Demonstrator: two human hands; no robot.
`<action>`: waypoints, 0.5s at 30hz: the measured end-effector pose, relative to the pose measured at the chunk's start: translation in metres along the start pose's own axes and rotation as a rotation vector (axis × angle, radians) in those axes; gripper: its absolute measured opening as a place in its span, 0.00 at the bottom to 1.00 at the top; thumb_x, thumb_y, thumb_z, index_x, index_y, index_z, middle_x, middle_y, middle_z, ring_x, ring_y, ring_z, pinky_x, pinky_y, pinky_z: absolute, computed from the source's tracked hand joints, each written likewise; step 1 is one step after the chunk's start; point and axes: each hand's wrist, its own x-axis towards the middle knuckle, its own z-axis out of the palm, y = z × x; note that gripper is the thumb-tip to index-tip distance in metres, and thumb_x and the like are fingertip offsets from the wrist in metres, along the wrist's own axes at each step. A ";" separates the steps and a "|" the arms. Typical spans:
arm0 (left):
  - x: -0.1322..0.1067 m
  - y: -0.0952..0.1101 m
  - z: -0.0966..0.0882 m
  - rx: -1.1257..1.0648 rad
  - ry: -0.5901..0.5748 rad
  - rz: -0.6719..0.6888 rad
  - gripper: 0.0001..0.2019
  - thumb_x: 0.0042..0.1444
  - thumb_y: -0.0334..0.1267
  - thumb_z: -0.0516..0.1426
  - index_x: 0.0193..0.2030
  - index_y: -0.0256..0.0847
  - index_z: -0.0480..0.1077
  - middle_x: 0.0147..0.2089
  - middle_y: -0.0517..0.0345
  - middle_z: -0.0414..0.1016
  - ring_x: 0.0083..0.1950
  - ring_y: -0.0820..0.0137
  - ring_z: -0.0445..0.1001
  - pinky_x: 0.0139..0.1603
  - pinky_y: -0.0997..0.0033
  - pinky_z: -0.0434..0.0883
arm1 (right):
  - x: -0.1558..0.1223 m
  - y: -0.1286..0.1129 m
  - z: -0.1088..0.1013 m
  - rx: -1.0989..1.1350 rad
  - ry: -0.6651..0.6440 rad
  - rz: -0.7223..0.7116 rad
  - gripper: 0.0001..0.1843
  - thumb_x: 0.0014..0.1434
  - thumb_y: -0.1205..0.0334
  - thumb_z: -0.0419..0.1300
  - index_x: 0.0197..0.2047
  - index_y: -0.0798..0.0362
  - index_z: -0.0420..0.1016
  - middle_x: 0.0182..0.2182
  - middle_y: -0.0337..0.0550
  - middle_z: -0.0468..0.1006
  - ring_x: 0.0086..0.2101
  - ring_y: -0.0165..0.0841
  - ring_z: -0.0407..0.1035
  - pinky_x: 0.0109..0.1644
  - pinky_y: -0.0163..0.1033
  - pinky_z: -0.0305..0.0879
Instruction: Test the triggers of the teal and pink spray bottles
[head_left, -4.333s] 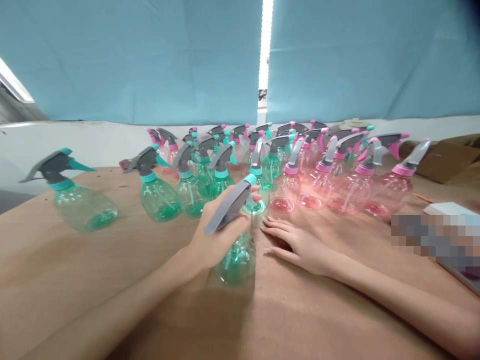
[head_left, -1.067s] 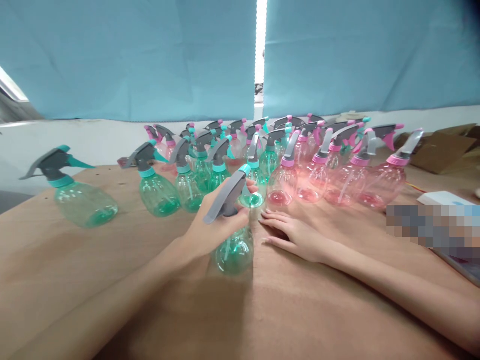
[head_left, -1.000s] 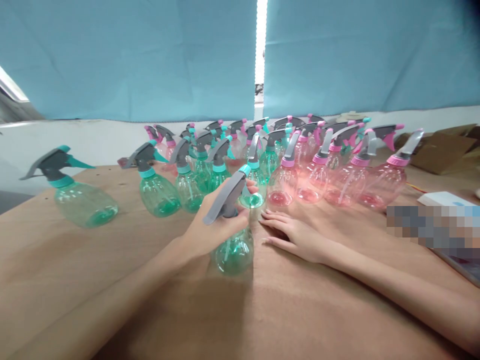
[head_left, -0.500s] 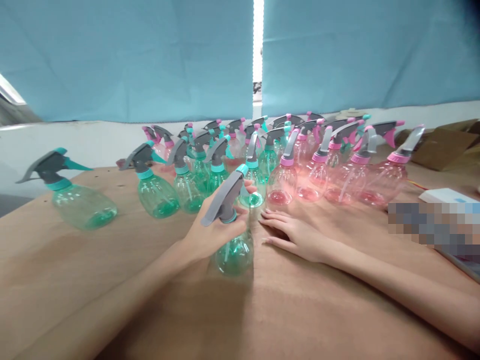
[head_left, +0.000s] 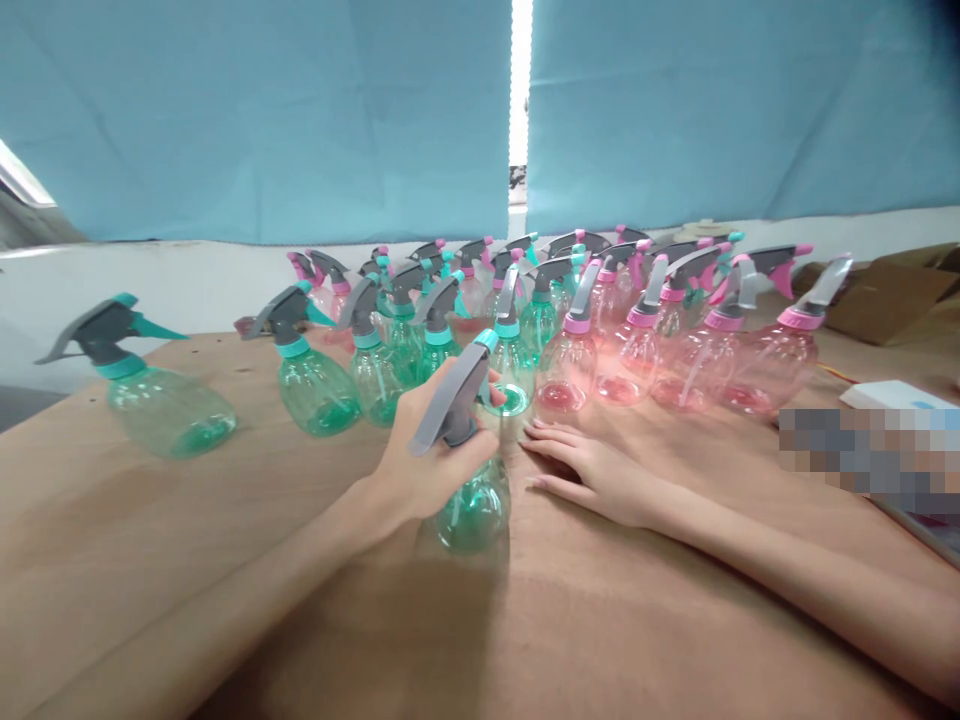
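Shifted slightly, the left hand [head_left: 431,455] now hides the collar of the translucent green plastic spray bottle [head_left: 474,512] it grips on the near brown wooden counter [head_left: 637,630], grey sprayer head [head_left: 451,395] fitted, tightness unclear. Loosely spread, the right hand [head_left: 596,472] lies empty. Other fitted bottles [head_left: 319,392] stand far.

The head camera looks forward and down from close above the table [head_left: 615,620], facing the blue cloth [head_left: 300,120].
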 end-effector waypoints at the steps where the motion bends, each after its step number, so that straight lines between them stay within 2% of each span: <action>1: 0.000 0.001 0.000 0.003 0.002 0.008 0.14 0.46 0.25 0.54 0.39 0.44 0.64 0.30 0.66 0.66 0.25 0.75 0.62 0.30 0.70 0.64 | 0.000 0.000 0.000 0.002 0.002 0.000 0.29 0.65 0.46 0.52 0.63 0.54 0.66 0.63 0.52 0.65 0.63 0.46 0.56 0.65 0.54 0.56; 4: 0.000 0.003 -0.001 0.009 0.014 0.018 0.14 0.45 0.24 0.54 0.39 0.44 0.64 0.34 0.64 0.69 0.28 0.74 0.64 0.31 0.71 0.64 | 0.000 0.000 0.000 -0.005 -0.005 0.000 0.30 0.65 0.45 0.52 0.63 0.54 0.65 0.63 0.52 0.65 0.63 0.45 0.56 0.65 0.54 0.56; 11: 0.001 0.001 -0.001 0.033 0.027 -0.010 0.12 0.46 0.27 0.55 0.39 0.43 0.65 0.33 0.64 0.70 0.27 0.75 0.65 0.30 0.71 0.65 | 0.001 0.000 -0.001 -0.011 -0.014 0.005 0.31 0.65 0.45 0.51 0.64 0.56 0.64 0.63 0.53 0.64 0.64 0.45 0.55 0.66 0.53 0.55; 15: 0.001 0.005 0.002 0.011 0.028 -0.053 0.19 0.47 0.27 0.54 0.47 0.43 0.66 0.41 0.60 0.74 0.23 0.77 0.61 0.26 0.71 0.62 | 0.001 0.000 -0.001 -0.017 -0.010 0.004 0.30 0.66 0.46 0.52 0.64 0.56 0.64 0.64 0.53 0.63 0.64 0.44 0.55 0.66 0.53 0.55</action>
